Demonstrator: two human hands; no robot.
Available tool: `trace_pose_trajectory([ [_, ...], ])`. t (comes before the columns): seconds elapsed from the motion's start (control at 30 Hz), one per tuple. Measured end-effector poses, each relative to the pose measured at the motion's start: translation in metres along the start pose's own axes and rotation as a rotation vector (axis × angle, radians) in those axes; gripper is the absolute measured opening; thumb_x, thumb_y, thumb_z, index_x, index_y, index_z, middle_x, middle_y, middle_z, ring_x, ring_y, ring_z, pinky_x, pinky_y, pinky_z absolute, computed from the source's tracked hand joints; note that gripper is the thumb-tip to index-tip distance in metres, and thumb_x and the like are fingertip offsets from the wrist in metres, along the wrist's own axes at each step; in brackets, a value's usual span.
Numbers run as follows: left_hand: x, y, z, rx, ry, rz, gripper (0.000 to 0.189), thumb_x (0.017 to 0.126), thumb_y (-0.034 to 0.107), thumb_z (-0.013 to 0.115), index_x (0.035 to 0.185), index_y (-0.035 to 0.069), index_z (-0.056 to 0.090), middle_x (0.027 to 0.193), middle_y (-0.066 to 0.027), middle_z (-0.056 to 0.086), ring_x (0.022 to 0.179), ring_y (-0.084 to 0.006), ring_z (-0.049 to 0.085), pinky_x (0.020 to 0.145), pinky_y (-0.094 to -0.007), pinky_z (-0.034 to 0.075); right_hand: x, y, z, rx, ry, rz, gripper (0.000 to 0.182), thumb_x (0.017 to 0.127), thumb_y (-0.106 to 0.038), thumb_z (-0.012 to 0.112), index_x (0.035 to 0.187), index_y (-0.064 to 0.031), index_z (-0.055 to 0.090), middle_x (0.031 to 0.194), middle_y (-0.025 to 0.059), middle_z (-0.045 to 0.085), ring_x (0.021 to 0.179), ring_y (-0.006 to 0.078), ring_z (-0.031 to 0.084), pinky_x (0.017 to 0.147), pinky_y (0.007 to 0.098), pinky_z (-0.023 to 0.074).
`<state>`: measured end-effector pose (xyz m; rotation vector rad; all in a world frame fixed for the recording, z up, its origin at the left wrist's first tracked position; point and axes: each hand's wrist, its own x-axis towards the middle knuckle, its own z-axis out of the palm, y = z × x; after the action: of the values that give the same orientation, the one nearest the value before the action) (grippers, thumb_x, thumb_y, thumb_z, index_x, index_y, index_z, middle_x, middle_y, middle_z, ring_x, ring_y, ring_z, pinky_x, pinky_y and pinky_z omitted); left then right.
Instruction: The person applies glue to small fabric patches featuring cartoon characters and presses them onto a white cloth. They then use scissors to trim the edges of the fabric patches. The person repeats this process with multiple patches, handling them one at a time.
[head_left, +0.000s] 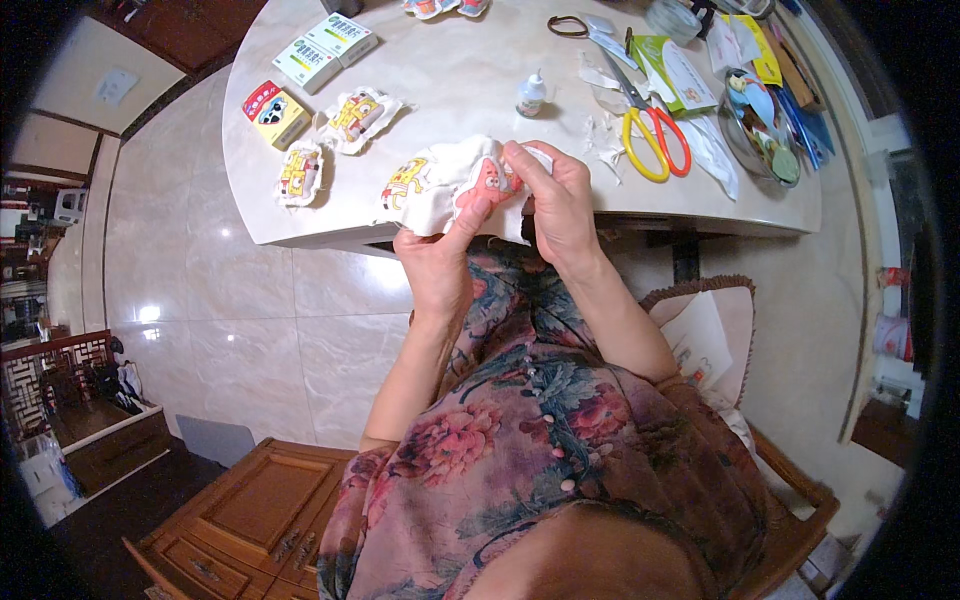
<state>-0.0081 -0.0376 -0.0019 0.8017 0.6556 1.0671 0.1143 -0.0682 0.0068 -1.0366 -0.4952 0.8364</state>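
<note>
Both my hands hold a piece of white cloth (435, 202) printed with a yellow square cartoon figure and a pink starfish figure, at the table's front edge. My left hand (442, 262) pinches it from below, thumb on the pink starfish print (481, 187). Higher up on the right, my right hand (559, 199) grips the cloth between thumb and fingers, the fingers partly hidden behind it. Left of the cloth lie two padded, frayed-edged cloth pieces (360, 120) (301, 174) with the yellow figure. Beyond the cloth stands a small dropper bottle (531, 96).
Scissors (646, 142) with yellow and red handles lie on the right among cloth scraps (604, 142). A green and white packet (671, 75) and a clear bowl (757, 142) of items are farther right. Small boxes (307, 64) (276, 116) stand at the left of the table (465, 82).
</note>
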Motion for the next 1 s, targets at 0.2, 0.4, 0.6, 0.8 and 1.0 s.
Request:
trace_pose_trajectory([
  [0.2, 0.007, -0.007, -0.006, -0.161, 0.008, -0.038, 0.03, 0.095, 0.019, 0.057, 0.116, -0.002, 0.058, 0.112, -0.0115, 0.064, 0.099, -0.0179, 0.062, 0.085, -0.0318, 0.05, -0.001, 0.002, -0.001, -0.008, 0.005, 0.021, 0.019, 0.093, -0.015, 0.061, 0.094, 0.0036, 0.067, 0.083, 0.0025, 0.066, 0.073, 0.0045, 0.057, 0.064, 0.019, 0.0447],
  [0.4, 0.009, 0.001, 0.0, -0.318, 0.009, -0.102, 0.039, 0.1, 0.032, 0.047, 0.119, -0.001, 0.055, 0.115, -0.0102, 0.062, 0.103, -0.0184, 0.06, 0.088, -0.0343, 0.047, 0.002, 0.004, -0.004, -0.009, -0.023, 0.049, 0.022, 0.094, -0.018, 0.06, 0.095, 0.0028, 0.067, 0.082, 0.0013, 0.065, 0.072, 0.0039, 0.057, 0.063, 0.0186, 0.0444],
  [0.6, 0.012, -0.004, -0.007, -0.051, -0.025, -0.055, 0.027, 0.09, 0.008, 0.065, 0.114, 0.0, 0.06, 0.103, -0.007, 0.066, 0.089, -0.0121, 0.062, 0.08, -0.0269, 0.049, 0.0, 0.003, -0.017, -0.285, -0.111, 0.037, 0.02, 0.096, -0.016, 0.057, 0.098, 0.0008, 0.067, 0.084, 0.0013, 0.066, 0.073, 0.0052, 0.058, 0.066, 0.0204, 0.0472],
  [0.8, 0.013, -0.001, -0.016, -0.049, -0.042, -0.056, 0.025, 0.087, 0.006, 0.067, 0.11, 0.002, 0.059, 0.1, -0.006, 0.066, 0.089, -0.0126, 0.063, 0.074, -0.0272, 0.052, -0.001, -0.033, -0.073, -0.757, 0.161, -0.27, 0.014, 0.094, -0.008, 0.058, 0.103, -0.0007, 0.065, 0.09, 0.0048, 0.068, 0.076, 0.0088, 0.062, 0.07, 0.0223, 0.05],
  [1.0, 0.015, 0.0, -0.019, -0.039, -0.077, -0.096, 0.023, 0.087, 0.005, 0.066, 0.109, 0.001, 0.061, 0.098, -0.0064, 0.067, 0.088, -0.013, 0.064, 0.076, -0.0276, 0.052, 0.01, -0.087, -0.132, -1.689, 0.409, -0.28, 0.028, 0.082, -0.017, 0.069, 0.105, -0.0039, 0.062, 0.097, 0.0134, 0.065, 0.089, 0.0275, 0.064, 0.078, 0.038, 0.0501],
])
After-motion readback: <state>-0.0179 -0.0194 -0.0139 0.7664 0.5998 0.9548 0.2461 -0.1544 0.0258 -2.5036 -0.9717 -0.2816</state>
